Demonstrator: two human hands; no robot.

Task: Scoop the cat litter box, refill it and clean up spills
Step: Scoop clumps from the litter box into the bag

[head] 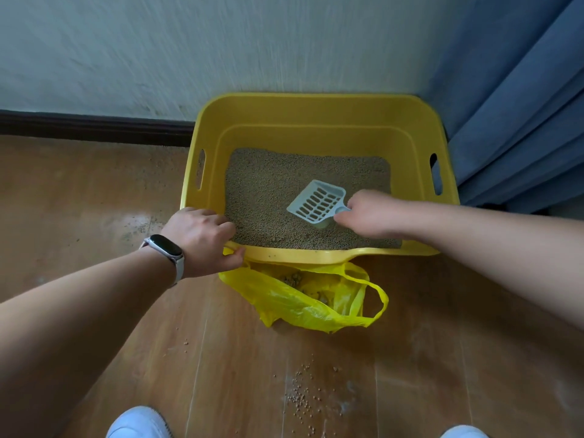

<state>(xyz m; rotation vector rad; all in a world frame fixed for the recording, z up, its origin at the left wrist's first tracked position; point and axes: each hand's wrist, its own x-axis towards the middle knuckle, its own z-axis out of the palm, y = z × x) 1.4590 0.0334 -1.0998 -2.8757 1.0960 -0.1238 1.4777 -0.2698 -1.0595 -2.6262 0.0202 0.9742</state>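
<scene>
Both hands are clamped — left hand [202,238] on the litter box [319,112] rim, right hand [366,213] on the scoop [316,200] handle.

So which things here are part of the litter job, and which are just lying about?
Job: litter box, gripped by left hand; scoop, held by right hand; litter; yellow bag; spilled pellets.
Just there: blue curtain; skirting board; wristwatch; white shoes.

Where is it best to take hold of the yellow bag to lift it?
By the handle loop on the yellow bag's right side, coming from above: it stands open and free on the floor, while the mouth lies under the litter box rim.
</scene>
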